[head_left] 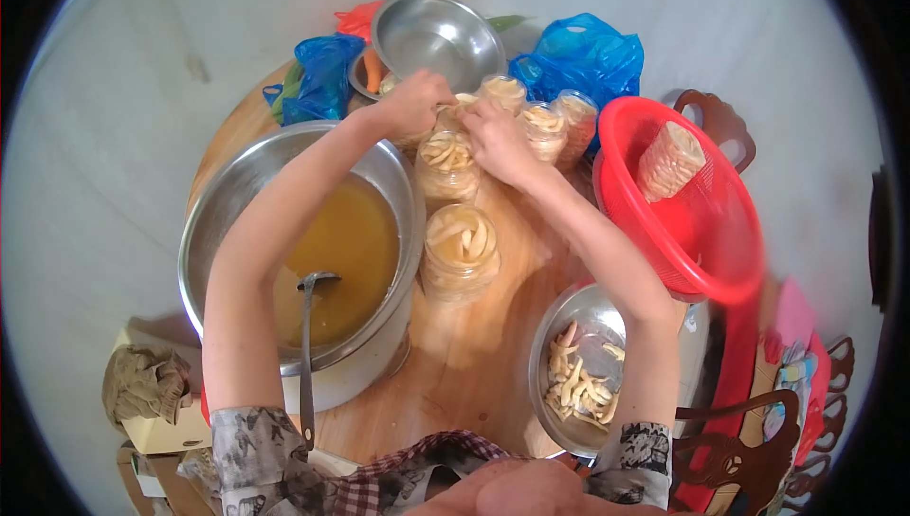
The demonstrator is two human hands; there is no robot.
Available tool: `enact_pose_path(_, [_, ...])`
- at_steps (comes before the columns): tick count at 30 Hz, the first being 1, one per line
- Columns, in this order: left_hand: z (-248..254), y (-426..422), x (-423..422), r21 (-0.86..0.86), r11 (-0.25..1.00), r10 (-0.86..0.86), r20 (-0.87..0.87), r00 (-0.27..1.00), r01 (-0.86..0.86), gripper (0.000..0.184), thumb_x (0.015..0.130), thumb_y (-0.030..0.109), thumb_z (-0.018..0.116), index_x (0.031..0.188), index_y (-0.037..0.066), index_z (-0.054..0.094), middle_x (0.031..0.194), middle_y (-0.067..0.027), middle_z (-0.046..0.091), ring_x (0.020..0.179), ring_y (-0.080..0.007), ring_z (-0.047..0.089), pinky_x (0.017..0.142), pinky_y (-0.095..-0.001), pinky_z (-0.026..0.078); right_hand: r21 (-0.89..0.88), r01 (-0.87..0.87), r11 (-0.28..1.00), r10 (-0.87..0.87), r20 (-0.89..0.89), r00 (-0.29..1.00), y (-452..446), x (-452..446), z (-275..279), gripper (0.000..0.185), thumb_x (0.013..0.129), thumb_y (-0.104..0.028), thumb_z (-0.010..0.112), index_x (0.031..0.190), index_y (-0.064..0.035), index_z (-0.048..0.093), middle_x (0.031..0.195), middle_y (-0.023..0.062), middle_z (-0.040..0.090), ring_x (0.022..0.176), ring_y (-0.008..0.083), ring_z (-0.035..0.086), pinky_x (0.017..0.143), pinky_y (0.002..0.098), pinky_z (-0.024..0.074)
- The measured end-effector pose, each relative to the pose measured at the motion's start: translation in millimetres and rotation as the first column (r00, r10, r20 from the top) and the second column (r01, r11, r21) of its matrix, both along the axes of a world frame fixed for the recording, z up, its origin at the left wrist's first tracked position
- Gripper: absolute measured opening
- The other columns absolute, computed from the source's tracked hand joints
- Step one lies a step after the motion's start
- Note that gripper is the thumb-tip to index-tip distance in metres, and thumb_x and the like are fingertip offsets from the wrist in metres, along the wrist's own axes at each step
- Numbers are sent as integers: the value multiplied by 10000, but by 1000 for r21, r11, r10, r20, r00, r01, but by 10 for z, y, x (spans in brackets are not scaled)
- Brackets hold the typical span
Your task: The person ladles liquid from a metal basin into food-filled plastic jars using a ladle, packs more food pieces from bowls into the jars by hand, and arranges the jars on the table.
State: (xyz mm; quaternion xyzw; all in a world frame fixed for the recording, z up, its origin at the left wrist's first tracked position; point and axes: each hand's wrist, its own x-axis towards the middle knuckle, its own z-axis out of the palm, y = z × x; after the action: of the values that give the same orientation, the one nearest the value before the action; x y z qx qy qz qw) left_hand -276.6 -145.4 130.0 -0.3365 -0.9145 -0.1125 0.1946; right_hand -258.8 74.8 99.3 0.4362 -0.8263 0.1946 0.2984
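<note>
Both my hands meet at the mouth of a clear jar packed with pale, sliced strips, at the far side of the round table. My left hand (424,102) is closed over its left side, fingers bent inward; what they pinch is hidden. My right hand (495,140) curls its fingers at the right side of the same rim, and its fingertips are partly covered. Just nearer stands another filled jar (447,170), then a third jar (461,253) closest to me. Right of my right hand are more filled jars (544,134).
Left is a large steel basin (194,232) of yellow liquid with a ladle (306,364) in it. A red colander (678,260) with a filled container stands right. A steel bowl (542,364) holds pale pieces. Behind are an upright steel bowl (441,37) and blue bags (583,56).
</note>
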Motion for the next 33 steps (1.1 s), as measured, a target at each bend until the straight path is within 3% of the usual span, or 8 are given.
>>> enact_pose_path(6, [90,6,-42,60,994,-98,142,985,90,179,860,173,668,978,75,761,1044,-77,675,1068,-357,540,923,-423,477,-18,-145,989,143,322,936,141,-263,67,335,790,-30,536,1066,-44,725,1102,157,644,1085,343,603,935,428,488])
enact_pose_path(11, [85,73,-182,-38,989,151,223,963,-146,261,856,362,683,842,113,762,925,-65,727,899,-322,657,882,-422,476,-86,-142,986,163,327,931,94,-348,-42,354,713,36,515,1003,6,716,1013,160,680,1004,338,635,890,397,501])
enact_pose_path(17, [293,334,-163,-245,926,330,149,932,-288,194,810,321,669,831,170,789,819,-74,742,784,-283,689,852,-462,470,-96,-27,995,65,414,908,8,-406,-114,399,717,92,477,1013,6,730,944,157,708,847,286,680,782,372,531])
enact_pose_path(19, [368,386,-194,-390,876,376,188,907,-282,454,726,436,767,956,44,771,958,-238,722,975,-377,700,868,-650,477,-80,48,996,-6,454,891,11,-403,-134,407,702,90,487,1019,9,729,966,180,714,861,305,682,788,383,532])
enact_pose_path(23, [284,355,-39,-247,926,342,218,914,-287,212,796,275,665,918,175,806,799,-85,740,794,-276,685,875,-460,476,38,-81,996,70,231,971,100,-302,-64,387,694,61,531,1025,8,724,1037,197,695,993,359,647,871,407,510])
enact_pose_path(28, [165,184,-60,-3,993,114,257,960,-117,187,795,213,695,899,91,792,974,-140,734,961,-295,659,941,-439,481,-236,-25,971,95,287,953,182,-321,82,368,771,4,512,1067,-36,727,1105,152,685,1060,358,632,910,417,504])
enact_pose_path(29, [143,168,-50,22,989,133,256,957,-143,291,791,196,692,1052,85,757,1187,-166,677,1135,-331,585,987,-439,457,-293,5,956,73,255,964,176,-385,68,390,780,-45,507,1097,-67,732,1125,128,683,1081,358,622,907,422,500])
enact_pose_path(33, [128,280,-44,4,981,191,63,980,-192,405,858,209,653,1249,106,664,1308,-145,621,1274,-353,501,1035,-440,426,-205,62,977,-57,31,998,71,-577,-9,358,882,-160,498,1159,-84,711,1138,101,683,1116,347,606,964,449,462])
